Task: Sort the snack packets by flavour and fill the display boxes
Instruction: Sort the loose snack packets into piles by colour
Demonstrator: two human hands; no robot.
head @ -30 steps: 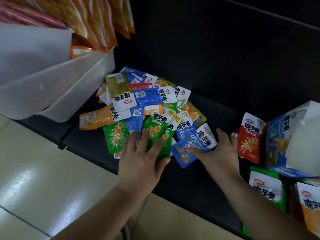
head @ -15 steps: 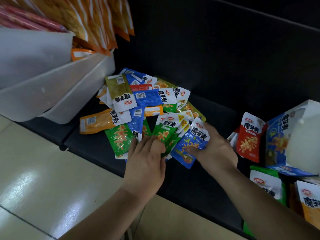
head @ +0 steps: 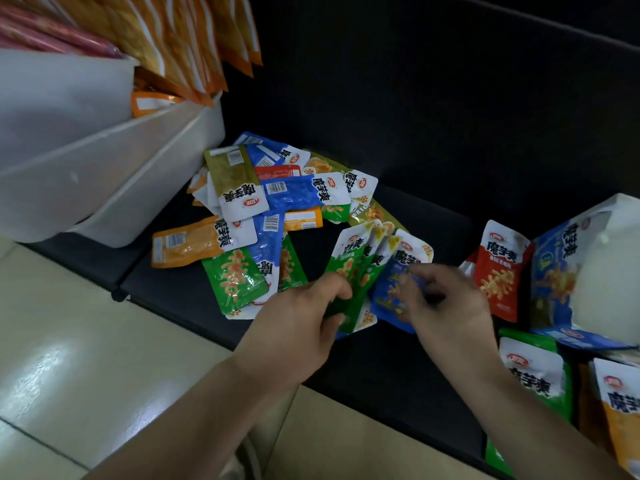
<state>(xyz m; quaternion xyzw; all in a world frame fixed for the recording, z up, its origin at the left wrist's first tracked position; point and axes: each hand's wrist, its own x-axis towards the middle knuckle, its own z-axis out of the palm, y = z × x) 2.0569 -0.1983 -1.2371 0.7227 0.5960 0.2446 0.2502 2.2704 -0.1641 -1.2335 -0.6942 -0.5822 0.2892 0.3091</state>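
Sorting: L hand (head: 298, 327) pinches green packets (head: 349, 268), R hand (head: 446, 313) (blurred) grips blue packet (head: 388, 296), right of pile (head: 263, 209); next, separate & box each by flavour.

One head-worn camera looks forward and down, close over the heap of colourful foil snack packets (head: 277, 202) on a black bench (head: 433, 216).

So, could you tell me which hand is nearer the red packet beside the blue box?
Right. The right hand sits just left of the red packet; the left hand is farther left, holding green packets.
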